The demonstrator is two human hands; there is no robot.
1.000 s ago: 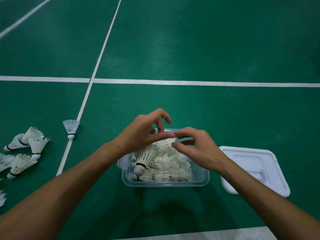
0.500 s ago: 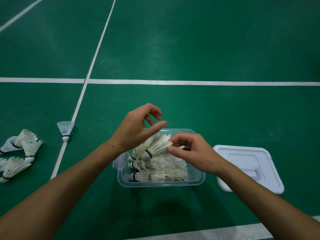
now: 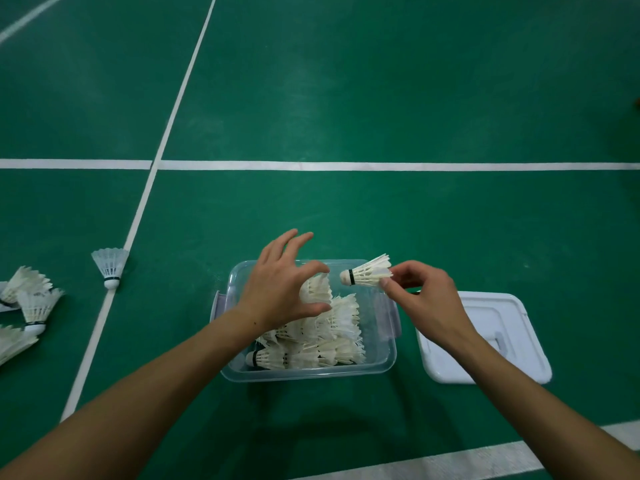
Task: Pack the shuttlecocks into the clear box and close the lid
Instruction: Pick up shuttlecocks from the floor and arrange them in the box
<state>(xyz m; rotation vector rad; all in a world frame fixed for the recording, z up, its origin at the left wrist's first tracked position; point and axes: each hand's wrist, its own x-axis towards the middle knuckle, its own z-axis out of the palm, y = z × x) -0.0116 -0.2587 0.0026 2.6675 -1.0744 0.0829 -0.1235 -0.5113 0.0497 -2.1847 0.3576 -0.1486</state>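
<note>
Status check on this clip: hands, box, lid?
Right hand pinching one shuttlecock over clear box. Left hand spread open above packed shuttlecocks. Lid off, on floor, right of box.

Your left hand (image 3: 280,292) hid part of the packed shuttlecocks (image 3: 322,334); the left edge cropped the loose shuttlecocks (image 3: 14,341); your right forearm (image 3: 491,368) covered part of the lid (image 3: 502,327).

Badminton court: green floor (image 3: 381,98), white lines (image 3: 346,165)
</note>
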